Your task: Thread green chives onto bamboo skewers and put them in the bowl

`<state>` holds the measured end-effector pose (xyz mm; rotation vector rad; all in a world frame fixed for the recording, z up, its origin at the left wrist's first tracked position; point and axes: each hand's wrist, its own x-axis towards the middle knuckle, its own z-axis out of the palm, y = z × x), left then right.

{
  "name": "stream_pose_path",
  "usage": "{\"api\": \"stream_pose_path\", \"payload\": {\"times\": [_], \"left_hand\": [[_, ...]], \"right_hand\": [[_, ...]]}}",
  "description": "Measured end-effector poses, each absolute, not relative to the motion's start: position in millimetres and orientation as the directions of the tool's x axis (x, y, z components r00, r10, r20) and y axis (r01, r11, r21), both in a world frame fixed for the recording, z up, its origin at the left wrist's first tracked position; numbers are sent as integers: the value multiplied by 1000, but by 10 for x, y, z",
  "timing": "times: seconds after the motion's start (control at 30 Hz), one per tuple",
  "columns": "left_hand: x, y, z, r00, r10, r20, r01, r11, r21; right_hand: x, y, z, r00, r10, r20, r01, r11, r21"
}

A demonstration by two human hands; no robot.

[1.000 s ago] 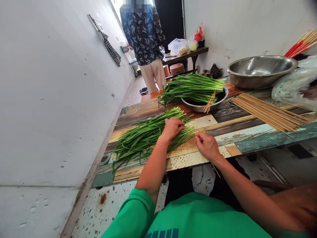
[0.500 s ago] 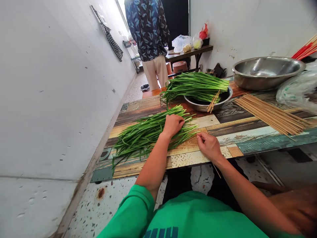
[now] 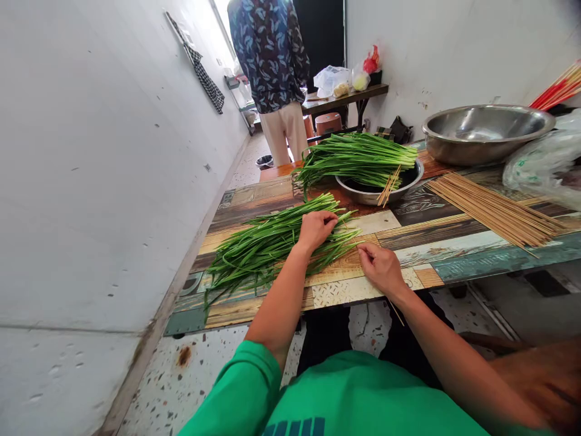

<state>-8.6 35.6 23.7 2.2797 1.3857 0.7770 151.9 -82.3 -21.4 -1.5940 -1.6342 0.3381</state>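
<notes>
A loose pile of garlic chives lies on the table, its pale stem ends towards the right. My left hand rests over the stems, thumb and fingers pinched together on chives near their cut ends. Just right of the stem tips, my right hand is closed around a thin bamboo skewer. The skewer's lower end sticks out below the palm past the table edge; its upper part is mostly hidden by the fingers.
Behind the pile, a metal bowl carries a large chive bunch and short sticks. Bamboo skewers lie to the right, near a big steel basin and a plastic bag. A person stands beyond the table.
Both hands stay almost in place, the left still pinching at the stems and the right holding the skewer. The whole view has shifted very slightly.
</notes>
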Motion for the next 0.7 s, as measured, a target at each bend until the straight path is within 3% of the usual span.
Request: {"api": "stream_pose_path", "payload": {"times": [0.17,0.47,0.7], "left_hand": [[-69,385,181,331,880,339,692,-471,547],[-125,386,279,67,828,556,745,-413,525],[-28,304,322,229,781,581,683,-554,476]], "right_hand": [[1518,-809,-246,136,930,343,723,144,-676],[1531,-801,-295,133,919,371,728,163,-666],[1521,-800,-272,127,922,366,734,161,-660]]}}
